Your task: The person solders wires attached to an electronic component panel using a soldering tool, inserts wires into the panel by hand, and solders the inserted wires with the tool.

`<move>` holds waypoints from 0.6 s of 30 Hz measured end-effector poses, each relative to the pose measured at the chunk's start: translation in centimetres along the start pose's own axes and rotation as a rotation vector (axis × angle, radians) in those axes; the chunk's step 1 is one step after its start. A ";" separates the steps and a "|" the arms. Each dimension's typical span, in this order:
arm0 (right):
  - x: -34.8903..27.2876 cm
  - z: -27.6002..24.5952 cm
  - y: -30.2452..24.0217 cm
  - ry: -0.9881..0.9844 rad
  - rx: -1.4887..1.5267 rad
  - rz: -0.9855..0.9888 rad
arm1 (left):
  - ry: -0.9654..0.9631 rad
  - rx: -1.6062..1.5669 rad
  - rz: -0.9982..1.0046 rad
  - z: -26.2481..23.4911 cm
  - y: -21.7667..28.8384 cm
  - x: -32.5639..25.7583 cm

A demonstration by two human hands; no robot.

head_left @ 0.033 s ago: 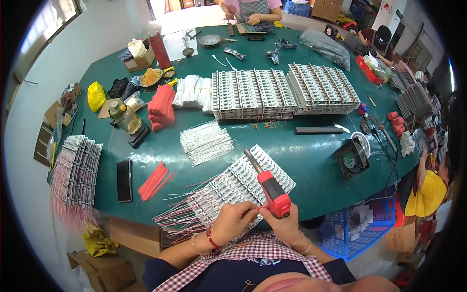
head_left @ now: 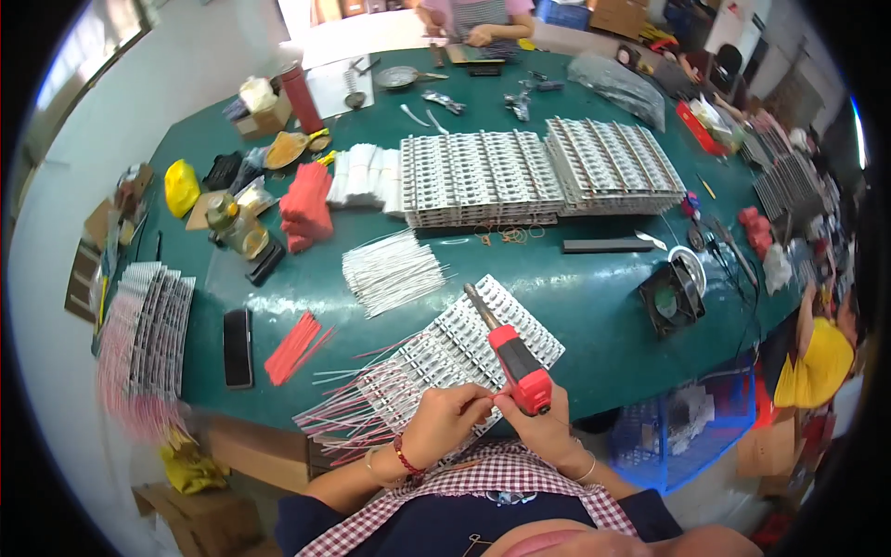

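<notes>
My right hand (head_left: 543, 432) is wrapped at the back end of a red-and-black hand tool (head_left: 522, 371) with a long metal barrel pointing away from me. Its thumb and forefinger tips meet those of my left hand (head_left: 441, 422), which is closed in a pinch. A thin reddish piece, perhaps a wire, shows between the fingertips; most of it is hidden. Under the tool and hands lies a panel of white slotted parts (head_left: 445, 339). Pink and white wires (head_left: 334, 418) fan out from its left side.
Loose white wires (head_left: 390, 274) and red wires (head_left: 295, 350) lie beyond the panel, near a phone (head_left: 238, 348). Stacked panels (head_left: 478, 176) stand farther back. A wired panel stack (head_left: 148, 334) sits left, a black fan (head_left: 670, 299) right. Someone (head_left: 478, 28) works across the table.
The whole view has shifted very slightly. Both hands and the tool keep the same places over the panel.
</notes>
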State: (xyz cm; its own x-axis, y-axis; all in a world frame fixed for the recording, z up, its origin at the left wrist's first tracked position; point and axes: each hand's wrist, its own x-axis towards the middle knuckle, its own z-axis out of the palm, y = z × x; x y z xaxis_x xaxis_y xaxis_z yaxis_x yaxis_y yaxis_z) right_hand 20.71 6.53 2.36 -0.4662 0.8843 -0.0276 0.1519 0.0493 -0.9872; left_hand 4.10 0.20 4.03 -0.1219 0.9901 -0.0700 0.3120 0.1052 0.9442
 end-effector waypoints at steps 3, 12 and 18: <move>0.9 0.5 -1.1 -0.005 -0.097 0.013 | -0.042 -0.007 -0.025 -0.6 0.1 0.6; 1.5 -0.3 -1.5 -0.064 0.030 -0.067 | -0.085 -0.170 -0.162 -0.3 -1.0 1.4; 1.4 -0.1 -1.3 -0.076 0.032 -0.112 | -0.065 -0.231 -0.181 -0.4 -1.0 1.1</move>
State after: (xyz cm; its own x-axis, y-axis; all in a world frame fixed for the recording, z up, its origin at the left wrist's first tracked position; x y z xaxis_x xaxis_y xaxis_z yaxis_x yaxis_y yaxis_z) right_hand 19.97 7.81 3.62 -0.5437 0.8361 0.0725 0.0679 0.1300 -0.9892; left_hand 3.25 1.12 3.19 -0.0933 0.9617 -0.2575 0.0668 0.2641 0.9622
